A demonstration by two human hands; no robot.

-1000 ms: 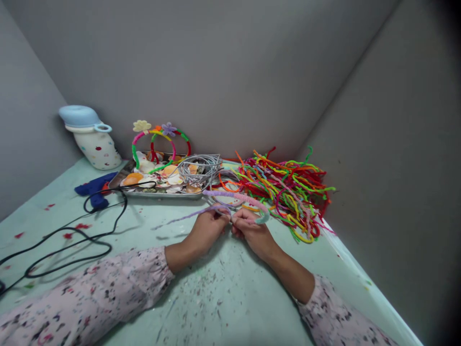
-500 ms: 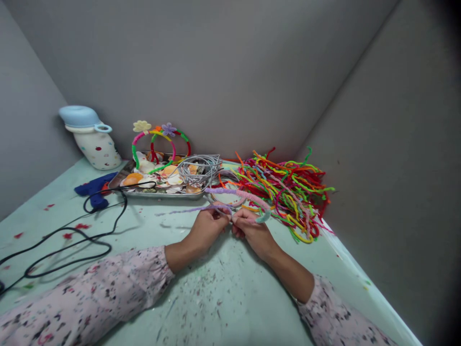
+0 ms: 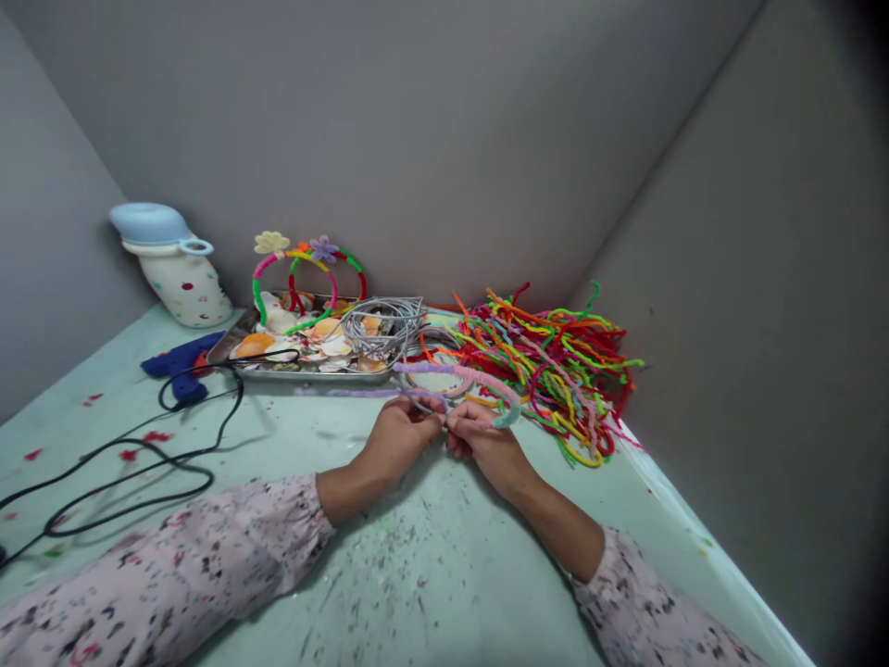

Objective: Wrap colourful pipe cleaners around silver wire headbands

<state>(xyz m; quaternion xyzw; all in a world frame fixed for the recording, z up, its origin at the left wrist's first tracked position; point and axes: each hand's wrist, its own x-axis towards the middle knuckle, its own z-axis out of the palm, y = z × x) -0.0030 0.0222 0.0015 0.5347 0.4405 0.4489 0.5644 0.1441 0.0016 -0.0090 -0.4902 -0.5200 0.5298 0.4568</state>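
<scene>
Both my hands meet over the middle of the table, fingertips almost touching. Between them is a hoop point(image 3: 492, 381) wrapped in lilac, pink and teal pipe cleaner, with a stretch of thin grey wire showing near the left side. My left hand point(image 3: 408, 434) pinches the hoop's near side, together with a lilac pipe cleaner point(image 3: 354, 394) whose loose end sticks out to the left. My right hand point(image 3: 492, 445) is closed on the hoop just beside it, below the teal part. The exact spot between the fingertips is hidden.
Behind my hands stands a metal tray point(image 3: 312, 376) with shells, a grey wire coil point(image 3: 385, 326) and two finished-looking flower hoops point(image 3: 295, 255). At right lies a pipe cleaner heap point(image 3: 556, 361). Leftward are a blue glue gun point(image 3: 181, 366), its black cord point(image 3: 201, 472) and a bottle point(image 3: 184, 278).
The lilac pipe cleaner's loose end has swung upward and away, toward the tray's front edge. Both hands keep nearly the same place and grip.
</scene>
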